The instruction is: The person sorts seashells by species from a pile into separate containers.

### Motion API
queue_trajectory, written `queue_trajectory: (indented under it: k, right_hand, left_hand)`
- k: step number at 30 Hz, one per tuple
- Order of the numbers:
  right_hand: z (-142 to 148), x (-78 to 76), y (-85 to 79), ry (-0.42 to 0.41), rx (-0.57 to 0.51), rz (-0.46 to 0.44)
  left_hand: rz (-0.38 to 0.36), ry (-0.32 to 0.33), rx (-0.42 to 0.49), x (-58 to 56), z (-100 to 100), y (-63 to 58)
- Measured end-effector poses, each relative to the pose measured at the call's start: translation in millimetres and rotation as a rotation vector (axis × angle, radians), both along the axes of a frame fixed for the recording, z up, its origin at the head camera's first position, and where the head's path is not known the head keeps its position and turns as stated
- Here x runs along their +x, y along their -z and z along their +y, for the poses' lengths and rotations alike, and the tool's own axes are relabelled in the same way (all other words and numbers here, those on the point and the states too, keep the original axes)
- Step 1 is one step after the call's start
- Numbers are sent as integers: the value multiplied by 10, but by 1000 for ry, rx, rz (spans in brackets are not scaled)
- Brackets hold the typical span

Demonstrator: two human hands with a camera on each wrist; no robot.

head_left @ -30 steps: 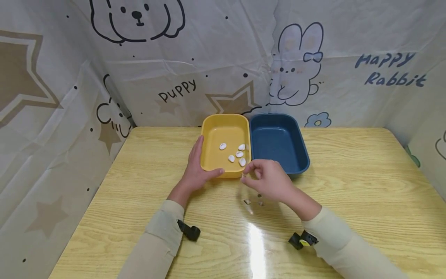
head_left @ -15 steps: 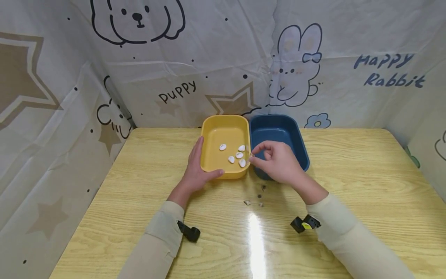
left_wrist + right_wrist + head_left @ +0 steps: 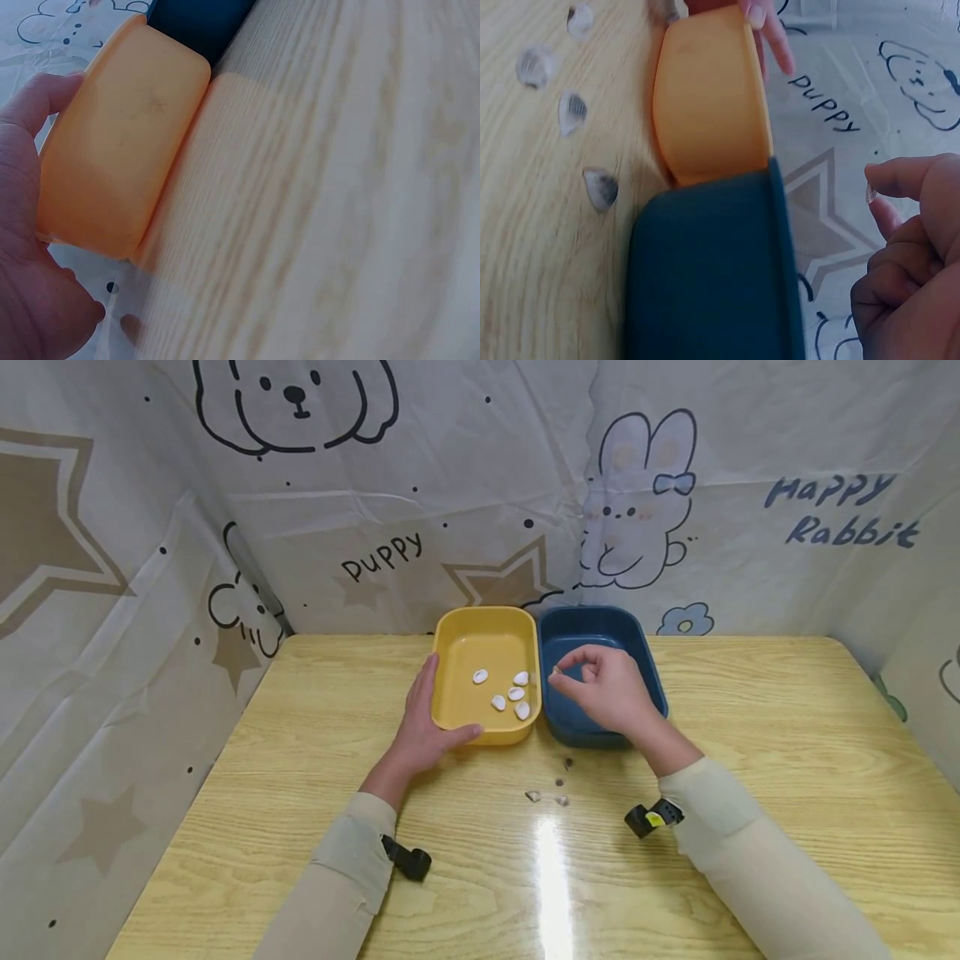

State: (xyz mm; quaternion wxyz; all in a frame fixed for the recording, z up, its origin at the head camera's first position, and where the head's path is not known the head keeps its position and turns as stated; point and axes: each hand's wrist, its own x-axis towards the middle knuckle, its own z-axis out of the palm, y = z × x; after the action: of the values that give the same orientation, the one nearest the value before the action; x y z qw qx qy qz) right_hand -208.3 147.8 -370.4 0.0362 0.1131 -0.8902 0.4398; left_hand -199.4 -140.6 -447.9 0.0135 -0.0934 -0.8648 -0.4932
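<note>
My right hand (image 3: 611, 689) is over the blue bin (image 3: 585, 737), pinching a small pale shell (image 3: 870, 193) between thumb and index finger. The other fingers curl in toward the palm. Around the near left corner of the yellow bin (image 3: 467, 639) my left hand (image 3: 423, 718) holds on, fingers along its left side and thumb at the front rim. Several white shells (image 3: 515, 693) lie on the yellow bin's floor. On the table before the bins are several smaller greyish shells (image 3: 600, 187). What I see of the blue bin's floor holds nothing; my right hand hides part.
The two bins stand side by side, touching, at the back of the wooden table (image 3: 337, 693). Behind them hangs a pale cloth (image 3: 480, 460) with cartoon prints. A black wrist camera (image 3: 407, 857) sits on my left sleeve, another camera (image 3: 652, 817) on my right.
My right hand has risen from the table in front of the yellow bin to above the blue bin, moving away and right, still pinching the shell. The left hand has stayed put.
</note>
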Motion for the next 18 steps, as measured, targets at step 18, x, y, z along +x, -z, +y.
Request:
queue_trajectory:
  k: [18]
  right_hand:
    - [28, -311, 247, 111, 2, -72]
  left_hand:
    - [0, -1, 8, 4, -15, 12]
